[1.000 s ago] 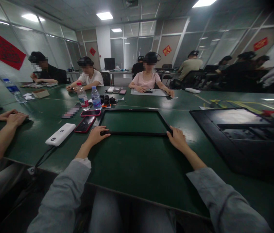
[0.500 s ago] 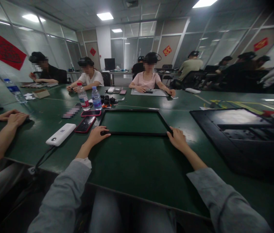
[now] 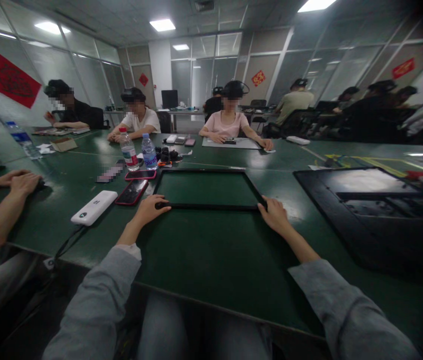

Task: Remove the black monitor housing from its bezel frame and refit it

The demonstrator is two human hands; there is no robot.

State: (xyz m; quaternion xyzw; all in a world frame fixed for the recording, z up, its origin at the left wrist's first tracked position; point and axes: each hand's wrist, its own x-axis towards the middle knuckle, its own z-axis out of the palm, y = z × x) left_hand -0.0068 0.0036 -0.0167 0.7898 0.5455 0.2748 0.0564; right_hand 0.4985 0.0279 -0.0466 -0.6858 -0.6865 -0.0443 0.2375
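A thin black rectangular frame (image 3: 215,206) lies on the green table (image 3: 211,260) in front of me, and the tabletop shows through its middle. My left hand (image 3: 150,209) grips its near left corner, thumb along the near bar and fingers curled around the side. At the near right corner my right hand (image 3: 274,214) is closed on the frame in the same way. Both arms reach forward in grey sleeves. Just left of the frame lie a red-edged phone (image 3: 132,192) and another phone (image 3: 140,175) behind it.
A white power bank (image 3: 94,207) with a cable sits to the left, near a neighbour's hands (image 3: 24,182). Two water bottles (image 3: 129,150) stand behind the phones. A large black panel (image 3: 346,225) lies on the right. Several people sit around the table.
My hands and the frame have stayed in place. The neighbour's hands at the left have shifted very slightly.
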